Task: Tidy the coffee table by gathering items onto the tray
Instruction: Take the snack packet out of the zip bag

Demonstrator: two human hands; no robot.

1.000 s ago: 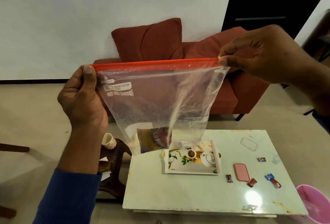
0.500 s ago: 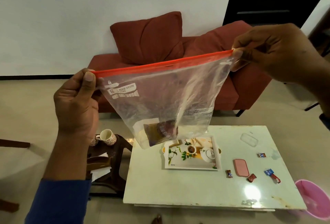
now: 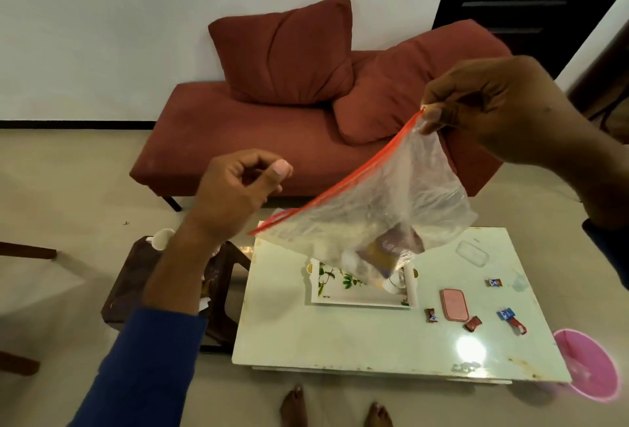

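Pinched shut in the right hand's [image 3: 483, 110] grip, the zip bag [image 3: 384, 219] hangs over the tray [image 3: 340, 294], red seal slanting down-left; inside, seemingly a brown packet [image 3: 394, 246]. Left hand [image 3: 235, 195] loosely curled, empty.

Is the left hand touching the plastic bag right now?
Apart. The head view shows the left hand loosely curled with floor and sofa visible between it and the plastic bag; only the right hand pinches its red strip.

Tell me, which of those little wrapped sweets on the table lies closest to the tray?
The brown-wrapped sweet, just left of the pink case and below the tray's right corner. The other sweets lie right of the case.
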